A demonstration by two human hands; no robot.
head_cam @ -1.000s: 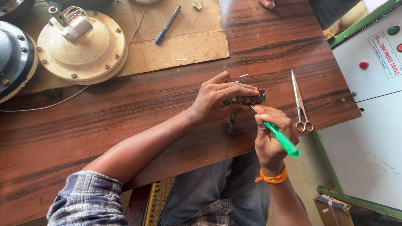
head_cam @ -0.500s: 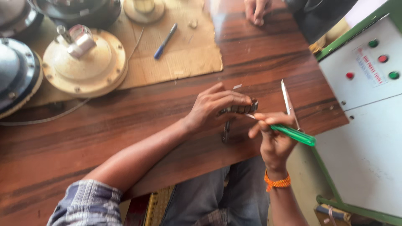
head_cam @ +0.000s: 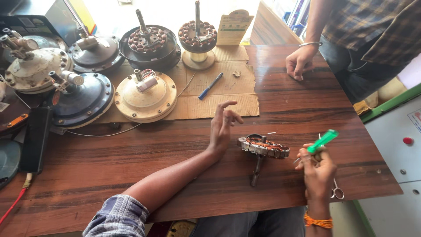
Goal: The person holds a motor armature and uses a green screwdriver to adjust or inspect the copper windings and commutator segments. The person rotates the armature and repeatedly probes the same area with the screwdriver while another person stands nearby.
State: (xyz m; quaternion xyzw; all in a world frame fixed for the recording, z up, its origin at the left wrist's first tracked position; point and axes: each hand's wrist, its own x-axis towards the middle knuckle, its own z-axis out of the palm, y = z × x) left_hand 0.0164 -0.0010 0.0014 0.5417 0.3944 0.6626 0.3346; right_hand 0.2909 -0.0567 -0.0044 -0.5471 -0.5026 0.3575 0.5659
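Left hand (head_cam: 222, 125) just let go of the stator (head_cam: 263, 147) — fingers spread, stator lying on surface (head_cam: 175, 175); right hand (head_cam: 316, 169) grip pinching green screwdriver (head_cam: 322, 141).

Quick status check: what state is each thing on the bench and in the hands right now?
Left hand: open, fingers spread, raised off the table, holding nothing.
Right hand: closed on a green-handled tool.
Wound motor core: free of both hands, shaft pointing toward the person.
Scissors: lying on the table, partly hidden by the right hand.
Blue pen: lying on the cardboard.
Cream motor housing: assembled, resting on the cardboard.
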